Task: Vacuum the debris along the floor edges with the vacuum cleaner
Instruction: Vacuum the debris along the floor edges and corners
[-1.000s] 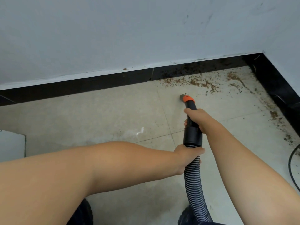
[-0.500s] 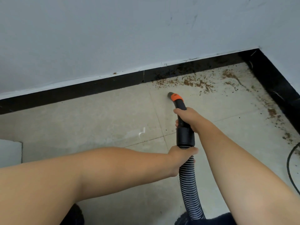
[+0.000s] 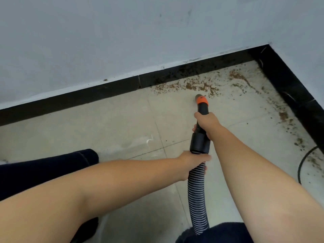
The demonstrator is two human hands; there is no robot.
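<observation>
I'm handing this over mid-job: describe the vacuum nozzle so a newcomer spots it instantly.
Start at the room corner where the black baseboard turns. On the tiled floor just short of the brown debris sits the nozzle, held by the right hand. Its orange collar is the only bright colour there.

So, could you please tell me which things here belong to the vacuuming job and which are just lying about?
Part of the job:
- vacuum nozzle
- ribbed hose
- brown debris along the black skirting
- right hand on the nozzle tube
- left hand on the hose

Just lying about:
- black cable at the right
- white scuff mark on the tile
</observation>
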